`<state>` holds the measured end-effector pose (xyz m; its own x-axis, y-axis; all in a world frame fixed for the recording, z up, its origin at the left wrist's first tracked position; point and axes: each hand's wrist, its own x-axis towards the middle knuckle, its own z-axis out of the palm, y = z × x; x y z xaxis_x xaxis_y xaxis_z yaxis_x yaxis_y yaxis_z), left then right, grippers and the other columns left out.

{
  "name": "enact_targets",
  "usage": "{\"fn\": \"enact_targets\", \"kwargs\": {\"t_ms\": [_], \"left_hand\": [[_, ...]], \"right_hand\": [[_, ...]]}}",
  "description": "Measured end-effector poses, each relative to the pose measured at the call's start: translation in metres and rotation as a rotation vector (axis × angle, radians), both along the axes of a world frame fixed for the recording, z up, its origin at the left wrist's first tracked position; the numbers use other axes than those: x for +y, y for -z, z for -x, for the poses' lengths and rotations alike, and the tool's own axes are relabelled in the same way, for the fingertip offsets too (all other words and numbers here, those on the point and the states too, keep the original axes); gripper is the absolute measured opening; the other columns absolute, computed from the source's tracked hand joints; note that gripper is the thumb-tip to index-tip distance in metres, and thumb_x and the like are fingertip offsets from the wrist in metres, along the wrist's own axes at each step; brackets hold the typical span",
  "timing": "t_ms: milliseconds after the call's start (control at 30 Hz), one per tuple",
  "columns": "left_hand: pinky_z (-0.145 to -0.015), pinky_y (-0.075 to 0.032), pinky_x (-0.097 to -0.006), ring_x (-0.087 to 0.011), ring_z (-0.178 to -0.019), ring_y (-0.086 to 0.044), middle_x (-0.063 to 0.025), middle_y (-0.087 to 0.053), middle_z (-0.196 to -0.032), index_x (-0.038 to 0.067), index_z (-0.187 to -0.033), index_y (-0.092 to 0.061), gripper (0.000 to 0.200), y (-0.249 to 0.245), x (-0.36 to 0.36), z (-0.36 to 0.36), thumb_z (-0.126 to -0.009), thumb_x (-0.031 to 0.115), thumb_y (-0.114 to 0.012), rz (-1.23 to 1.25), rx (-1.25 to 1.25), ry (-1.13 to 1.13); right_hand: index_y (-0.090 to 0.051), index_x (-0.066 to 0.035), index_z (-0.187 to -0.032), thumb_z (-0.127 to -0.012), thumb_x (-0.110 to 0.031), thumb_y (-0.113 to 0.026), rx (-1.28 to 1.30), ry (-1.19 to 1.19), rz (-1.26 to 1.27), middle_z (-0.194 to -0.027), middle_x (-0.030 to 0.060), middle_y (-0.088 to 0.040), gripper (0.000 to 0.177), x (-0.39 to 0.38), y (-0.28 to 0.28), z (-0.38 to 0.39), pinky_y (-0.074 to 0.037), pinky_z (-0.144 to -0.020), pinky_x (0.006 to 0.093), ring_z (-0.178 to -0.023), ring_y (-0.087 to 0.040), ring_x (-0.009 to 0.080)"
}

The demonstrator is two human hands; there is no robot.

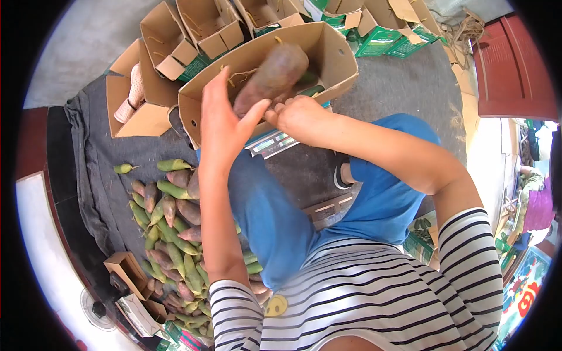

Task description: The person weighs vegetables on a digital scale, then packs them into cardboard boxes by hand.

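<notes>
A long brownish-purple radish (272, 76), blurred by motion, is held tilted over an open cardboard box (196, 108). Its lower end lies in the crook of my left hand (225, 120), between thumb and raised fingers. Close by, my right hand (301, 120) is curled at the box's near edge, its fingertips pinched near the left thumb. Whatever it may grip is hidden. Inside the box, a green radish (310, 90) partly shows. Beneath the box, a scale with a lit display (272, 143) sticks out toward me.
Several green and brownish radishes (170, 234) lie piled on the dark floor cloth at the left. Open cartons (205, 29) line the back. A pinkish mesh item (132, 96) stands in a box (155, 123) at left. Another person (538, 205) is at the far right.
</notes>
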<state>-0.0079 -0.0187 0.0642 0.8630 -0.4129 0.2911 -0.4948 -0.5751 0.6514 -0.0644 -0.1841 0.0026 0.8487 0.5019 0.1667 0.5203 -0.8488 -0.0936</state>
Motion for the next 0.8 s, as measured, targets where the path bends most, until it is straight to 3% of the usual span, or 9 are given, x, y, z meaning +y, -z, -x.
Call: {"fn": "enact_targets", "kwargs": {"t_ms": [133,267,400,533,600,667,700,800], "left_hand": [[-0.097,-0.040,-0.0361,-0.0259,-0.114,-0.051,-0.0154,-0.052,-0.122,-0.002,-0.126,-0.047,0.055,0.013,0.059,0.027,-0.080,0.016,-0.071,0.157,0.037,-0.241],[-0.089,-0.043,-0.0331,-0.0209,-0.102,-0.054,-0.0108,-0.057,-0.110,0.000,-0.123,-0.050,0.042,0.065,0.142,0.077,-0.086,0.012,-0.064,0.178,0.180,-0.504],[-0.078,-0.044,-0.0344,-0.0209,-0.091,-0.053,-0.0116,-0.056,-0.106,0.000,-0.118,-0.053,0.037,0.159,0.212,0.146,-0.084,0.009,-0.064,0.127,0.475,-0.548],[-0.078,-0.044,-0.0351,-0.0223,-0.091,-0.053,-0.0122,-0.056,-0.106,0.000,-0.117,-0.053,0.037,0.218,0.227,0.196,-0.083,0.010,-0.064,-0.045,0.702,-0.537],[-0.078,-0.044,-0.0354,-0.0230,-0.091,-0.054,-0.0125,-0.056,-0.106,0.001,-0.117,-0.053,0.037,0.234,0.229,0.204,-0.083,0.010,-0.065,-0.169,0.754,-0.507],[-0.078,-0.044,-0.0358,-0.0237,-0.091,-0.054,-0.0128,-0.056,-0.106,0.001,-0.116,-0.053,0.037,0.250,0.231,0.206,-0.083,0.010,-0.065,-0.255,0.773,-0.479],[-0.078,-0.045,-0.0360,-0.0240,-0.091,-0.054,-0.0130,-0.056,-0.106,0.001,-0.116,-0.054,0.037,0.254,0.231,0.204,-0.083,0.011,-0.065,-0.295,0.775,-0.470],[-0.078,-0.045,-0.0365,-0.0251,-0.092,-0.055,-0.0135,-0.057,-0.106,0.001,-0.115,-0.054,0.036,0.261,0.233,0.203,-0.082,0.011,-0.065,-0.330,0.774,-0.463]], "right_hand": [[-0.053,-0.006,-0.081,-0.073,-0.011,-0.058,0.029,-0.004,-0.005,-0.071,0.0082,-0.060,0.011,-0.002,-0.002,0.001,-0.050,-0.061,0.0359,-0.066,-0.063,0.0235],[-0.053,-0.006,-0.082,-0.072,-0.012,-0.059,0.046,-0.001,-0.004,-0.071,0.0077,-0.060,0.013,-0.001,0.002,0.001,-0.050,-0.061,0.0370,-0.067,-0.063,0.0233],[-0.054,-0.005,-0.087,-0.075,-0.014,-0.060,0.105,0.030,0.084,-0.080,0.0106,-0.060,0.016,0.002,-0.005,0.003,-0.050,-0.067,0.0387,-0.076,-0.063,0.0262],[-0.057,-0.004,-0.102,-0.085,-0.024,-0.057,0.113,0.029,-0.065,-0.095,0.0139,-0.060,0.026,-0.005,-0.021,-0.009,-0.048,-0.076,0.0410,-0.090,-0.060,0.0305],[-0.057,-0.004,-0.109,-0.089,-0.030,-0.055,0.136,0.060,-0.177,-0.102,0.0140,-0.059,0.033,-0.009,-0.045,-0.016,-0.048,-0.081,0.0414,-0.096,-0.059,0.0317],[-0.058,-0.006,-0.099,-0.090,-0.034,-0.053,-0.121,0.107,-0.269,-0.091,0.0125,-0.061,0.030,-0.021,-0.049,-0.026,-0.050,-0.073,0.0411,-0.087,-0.061,0.0301],[-0.058,-0.005,-0.103,-0.090,-0.033,-0.052,-0.143,0.166,-0.296,-0.094,0.0127,-0.061,0.031,-0.026,-0.055,-0.028,-0.050,-0.075,0.0410,-0.089,-0.061,0.0303],[-0.059,-0.006,-0.105,-0.092,-0.032,-0.051,-0.182,0.251,-0.254,-0.097,0.0132,-0.063,0.030,-0.047,-0.055,-0.038,-0.050,-0.075,0.0414,-0.090,-0.061,0.0312]]}}
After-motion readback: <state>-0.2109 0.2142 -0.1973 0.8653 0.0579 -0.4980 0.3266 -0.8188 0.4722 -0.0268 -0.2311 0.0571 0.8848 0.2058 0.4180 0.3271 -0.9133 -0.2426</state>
